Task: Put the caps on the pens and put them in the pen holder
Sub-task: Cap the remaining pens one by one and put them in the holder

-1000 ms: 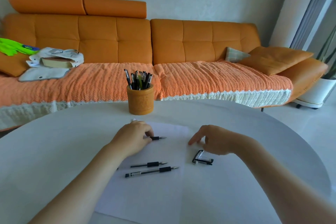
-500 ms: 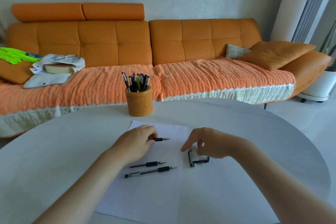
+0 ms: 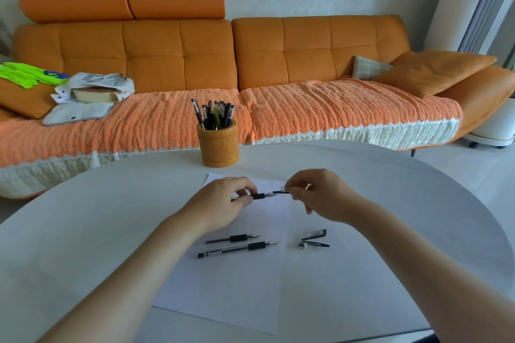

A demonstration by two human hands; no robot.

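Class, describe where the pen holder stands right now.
In the head view, the pen holder stands upright at the far edge of the table, left of centre, beyond the paper sheet and in front of the orange sofa.

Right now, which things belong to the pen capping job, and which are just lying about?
Job: pen in left hand, cap in right hand, two uncapped pens on the paper, two loose caps, pen holder.
Lying about: book, green cloth, cushions on the sofa.
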